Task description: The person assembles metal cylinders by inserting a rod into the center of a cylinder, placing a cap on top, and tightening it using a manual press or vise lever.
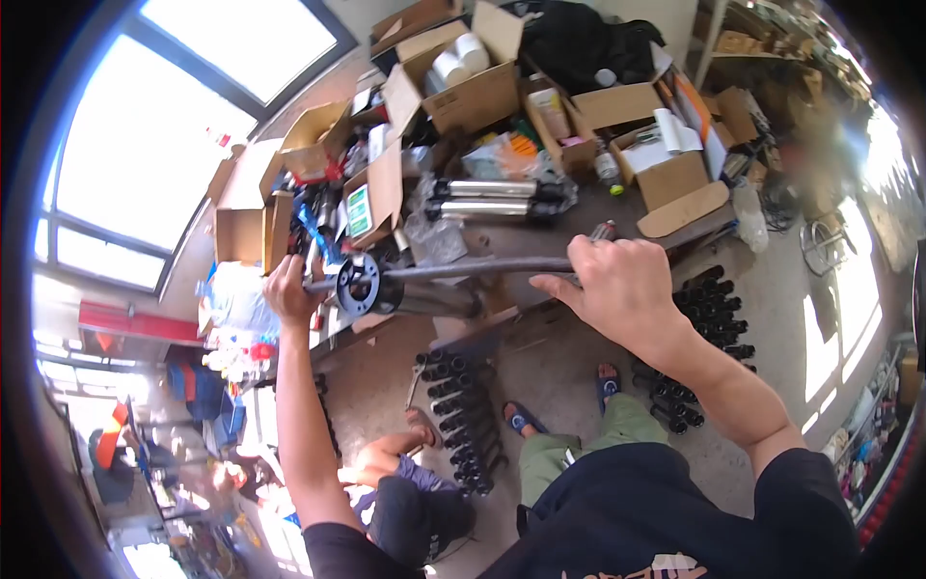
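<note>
**Here, your dark bar (pixel 482 267) crosses a metal cylinder's (pixel 429 297) flange (pixel 361 307)**

Your left hand (pixel 291 289) and right hand (pixel 622 289) grip the bar near the worktop's (pixel 502 236) edge. An uneven pull could roll the cylinder off; a loose grip could slip. Your grip hides the bar's ends; whether it threads the flange is unclear.

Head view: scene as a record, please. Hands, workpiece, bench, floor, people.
Left hand: closed on the left end portion of a long dark cable-like strand
Right hand: closed on the same strand, farther right
Workpiece: grey metal cylinder with a black holed end flange; strand crosses at the flange, through or in front unclear
Bench: shiny silver metal tubes, open brown cardboard boxes
Floor: rows of black cylindrical parts
People: co-worker in a dark cap, lower left of centre
</note>
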`<control>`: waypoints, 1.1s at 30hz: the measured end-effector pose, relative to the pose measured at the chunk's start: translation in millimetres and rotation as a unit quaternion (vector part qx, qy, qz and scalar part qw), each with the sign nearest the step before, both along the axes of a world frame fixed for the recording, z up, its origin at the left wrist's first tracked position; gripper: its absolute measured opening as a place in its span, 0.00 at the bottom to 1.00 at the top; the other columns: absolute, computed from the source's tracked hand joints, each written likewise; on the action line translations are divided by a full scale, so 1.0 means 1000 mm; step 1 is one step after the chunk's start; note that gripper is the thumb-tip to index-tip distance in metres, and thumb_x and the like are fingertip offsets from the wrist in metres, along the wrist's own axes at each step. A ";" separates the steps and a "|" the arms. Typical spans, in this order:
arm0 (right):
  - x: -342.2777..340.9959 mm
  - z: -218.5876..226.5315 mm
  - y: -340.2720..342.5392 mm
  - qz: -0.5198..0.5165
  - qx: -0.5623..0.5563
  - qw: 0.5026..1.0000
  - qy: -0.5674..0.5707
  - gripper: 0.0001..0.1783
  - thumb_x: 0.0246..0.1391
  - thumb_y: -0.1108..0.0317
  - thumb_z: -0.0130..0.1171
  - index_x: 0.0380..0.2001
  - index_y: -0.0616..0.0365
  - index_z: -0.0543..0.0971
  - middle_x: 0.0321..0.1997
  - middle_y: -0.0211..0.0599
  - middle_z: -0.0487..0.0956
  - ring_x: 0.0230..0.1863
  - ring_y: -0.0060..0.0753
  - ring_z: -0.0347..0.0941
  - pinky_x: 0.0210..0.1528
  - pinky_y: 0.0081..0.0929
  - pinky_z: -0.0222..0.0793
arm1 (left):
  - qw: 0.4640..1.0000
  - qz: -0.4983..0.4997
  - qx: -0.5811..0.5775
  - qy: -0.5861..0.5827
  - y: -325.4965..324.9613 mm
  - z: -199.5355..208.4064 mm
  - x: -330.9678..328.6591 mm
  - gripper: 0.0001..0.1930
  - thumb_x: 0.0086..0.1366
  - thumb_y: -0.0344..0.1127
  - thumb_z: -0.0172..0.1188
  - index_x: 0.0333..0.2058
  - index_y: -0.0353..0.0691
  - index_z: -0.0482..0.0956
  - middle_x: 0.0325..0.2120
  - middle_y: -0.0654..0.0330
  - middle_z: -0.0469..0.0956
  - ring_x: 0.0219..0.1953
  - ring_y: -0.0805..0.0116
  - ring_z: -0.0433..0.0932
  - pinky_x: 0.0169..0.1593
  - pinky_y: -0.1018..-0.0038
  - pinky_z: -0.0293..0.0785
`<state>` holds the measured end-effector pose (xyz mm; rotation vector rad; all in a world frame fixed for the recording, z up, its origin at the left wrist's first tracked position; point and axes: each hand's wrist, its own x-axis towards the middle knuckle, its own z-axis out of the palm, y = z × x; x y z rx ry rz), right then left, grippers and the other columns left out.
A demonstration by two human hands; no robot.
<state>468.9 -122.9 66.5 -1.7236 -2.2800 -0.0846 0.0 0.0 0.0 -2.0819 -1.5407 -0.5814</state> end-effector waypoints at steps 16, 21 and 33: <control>-0.182 -0.063 -0.122 0.008 -0.419 0.657 0.626 0.29 0.60 0.46 0.60 0.19 0.63 0.80 0.15 0.39 0.74 0.20 0.28 0.71 0.26 0.31 0.66 | 0.896 -0.363 0.146 -0.209 0.131 0.033 0.106 0.10 0.61 0.32 0.54 0.22 0.33 0.72 0.25 0.49 0.73 0.33 0.48 0.72 0.40 0.57 0.67; -0.379 -0.115 -0.135 -0.015 -0.295 0.506 0.811 0.23 0.66 0.51 0.57 0.25 0.60 0.77 0.18 0.31 0.72 0.25 0.25 0.68 0.32 0.32 0.64 | 0.920 -0.345 0.124 0.135 0.123 0.080 0.139 0.28 0.61 0.45 0.66 0.59 0.47 0.74 0.58 0.45 0.66 0.60 0.43 0.65 0.61 0.51 0.62; -0.212 -0.052 0.165 0.147 0.310 0.871 0.352 0.33 0.49 0.69 0.63 0.61 0.52 0.68 0.64 0.48 0.66 0.67 0.52 0.59 0.65 0.47 0.54 | 0.478 0.084 -0.468 -0.739 -0.299 0.014 0.027 0.26 0.70 0.58 0.53 0.44 0.36 0.76 0.33 0.53 0.80 0.27 0.62 0.75 0.33 0.64 0.74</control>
